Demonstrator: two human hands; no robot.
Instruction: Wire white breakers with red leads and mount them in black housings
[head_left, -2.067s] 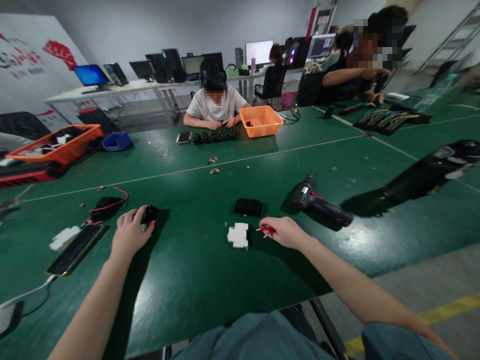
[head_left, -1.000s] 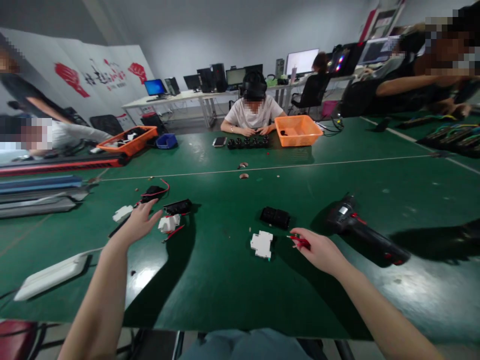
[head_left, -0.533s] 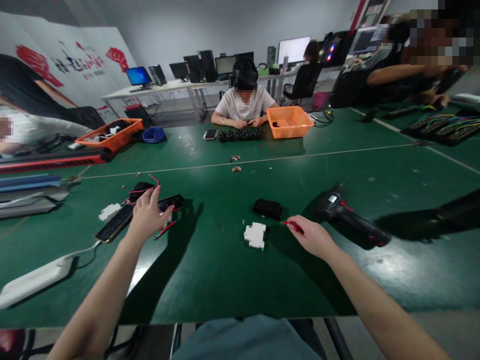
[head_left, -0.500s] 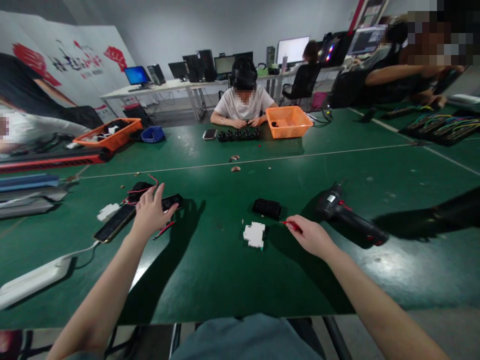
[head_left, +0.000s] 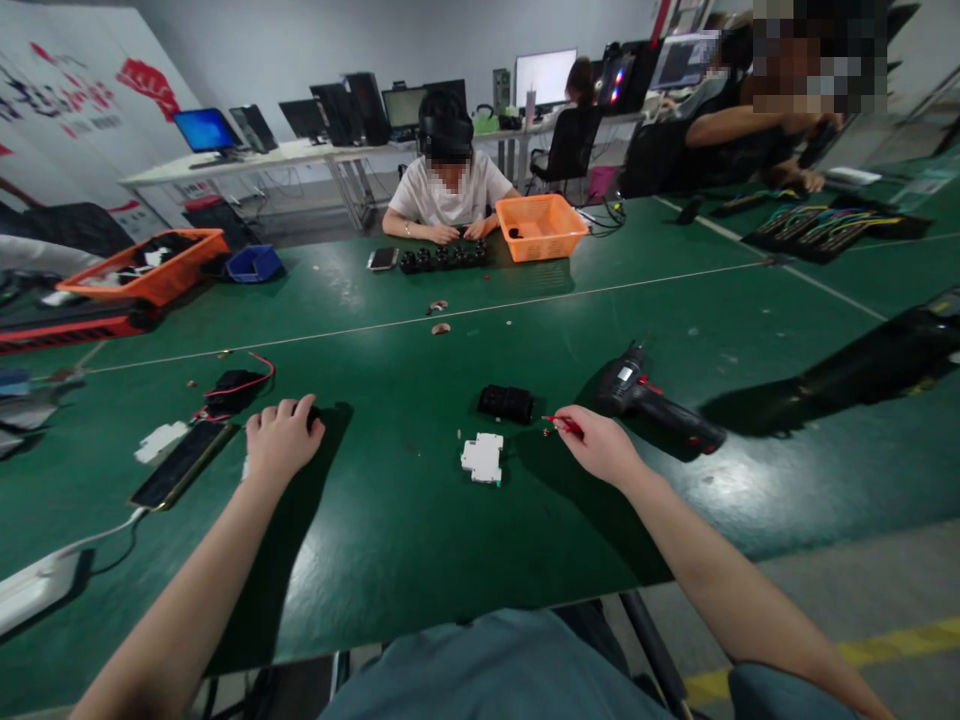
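My left hand (head_left: 281, 440) is on the left, beside a dark phone (head_left: 182, 465), its fingers curled over a dark object that is mostly hidden beneath them. In my right hand (head_left: 596, 445) is a thin red tool (head_left: 568, 424), pinched and pointing left. Just left of its tip lies a black block (head_left: 506, 403), and below that block a white module (head_left: 483, 458) rests flat on the green table (head_left: 390, 540). A black power drill (head_left: 660, 405) lies right of my right hand. Past the phone are a black part with a red wire (head_left: 234, 392) and another white piece (head_left: 161, 441).
A white power strip (head_left: 41, 590) lies at the lower left. Across the table, a person (head_left: 450, 195) sits beside an orange basket (head_left: 541, 228). Another orange basket (head_left: 161, 280) and a blue bin (head_left: 255, 263) stand back left. A black object (head_left: 877, 350) lies far right.
The view has shifted right. My left hand has lowered from its spread pose, and its fingers have curled over the dark object. My right hand still holds the red tool.
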